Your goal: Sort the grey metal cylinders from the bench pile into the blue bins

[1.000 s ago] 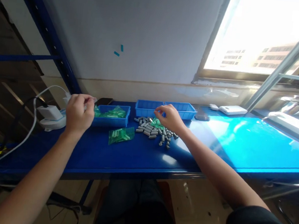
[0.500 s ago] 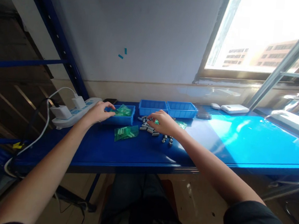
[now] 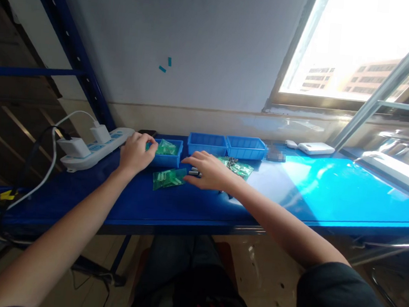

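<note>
My left hand (image 3: 136, 152) is curled at the left rim of a small blue bin (image 3: 171, 160) that holds green plastic bags (image 3: 165, 147). My right hand (image 3: 206, 173) lies flat with its fingers stretched out to the left, over a pile of small grey metal cylinders (image 3: 193, 172), most of which it hides. A green bag of parts (image 3: 168, 178) lies on the blue table just beyond its fingertips. Another green bag (image 3: 238, 167) lies to the right of that hand.
Two more blue bins (image 3: 207, 144) (image 3: 246, 147) stand side by side at the wall. A white power strip (image 3: 93, 152) with plugged chargers and cables sits at the table's left end. A white device (image 3: 315, 148) lies by the window. A blue rack upright (image 3: 73, 51) rises at left.
My left hand came down from the air to the left bin and curled at its rim. My right hand slid left across the cylinder pile and flattened, uncovering the green bag on its right.
</note>
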### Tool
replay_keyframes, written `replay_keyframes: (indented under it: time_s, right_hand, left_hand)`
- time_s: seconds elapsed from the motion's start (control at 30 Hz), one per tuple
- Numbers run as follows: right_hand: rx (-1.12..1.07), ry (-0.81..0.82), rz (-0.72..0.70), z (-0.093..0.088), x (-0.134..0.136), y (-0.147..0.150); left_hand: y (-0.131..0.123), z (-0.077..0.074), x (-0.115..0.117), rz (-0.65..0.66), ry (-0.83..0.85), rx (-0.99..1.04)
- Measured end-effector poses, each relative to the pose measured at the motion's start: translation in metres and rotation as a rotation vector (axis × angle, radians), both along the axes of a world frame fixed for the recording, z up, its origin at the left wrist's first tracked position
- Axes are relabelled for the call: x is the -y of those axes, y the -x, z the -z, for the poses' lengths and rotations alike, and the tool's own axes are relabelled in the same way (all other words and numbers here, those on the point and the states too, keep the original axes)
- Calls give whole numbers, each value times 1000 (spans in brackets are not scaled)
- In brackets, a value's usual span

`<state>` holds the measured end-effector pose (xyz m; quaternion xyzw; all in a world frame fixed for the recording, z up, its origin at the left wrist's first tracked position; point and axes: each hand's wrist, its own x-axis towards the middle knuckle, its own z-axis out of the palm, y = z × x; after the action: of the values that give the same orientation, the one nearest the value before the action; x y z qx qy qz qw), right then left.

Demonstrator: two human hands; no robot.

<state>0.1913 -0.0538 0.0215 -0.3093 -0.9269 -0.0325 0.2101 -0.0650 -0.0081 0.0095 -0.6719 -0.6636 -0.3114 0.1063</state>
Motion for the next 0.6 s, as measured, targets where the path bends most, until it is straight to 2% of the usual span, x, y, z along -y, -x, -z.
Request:
replay_keyframes:
  time_s: [0.07, 0.13, 0.3, 0.37, 0.47, 0.53, 0.6]
  right_hand:
    - [120, -57, -123, 4, 0, 17]
    - [224, -86, -187, 9, -2, 33]
    - [309, -146, -179, 18, -6, 44]
    - [277, -138, -179, 19, -6, 40]
    - [155, -38, -213, 17, -5, 36]
    - [27, 16, -212, 10, -6, 34]
    - [-159, -15, -129, -4, -8, 33]
  left_hand:
    - [-14, 2, 2, -52, -3, -75]
    - [-26, 3, -2, -62, -1, -128]
    - [-36, 2, -25, -32, -6, -180]
    - [-35, 4, -31, -32, -30, -159]
    - [-31, 10, -30, -45, -93, -57]
    - [-29, 12, -26, -48, -115, 39]
    - [-28, 12, -21, -51, -145, 121]
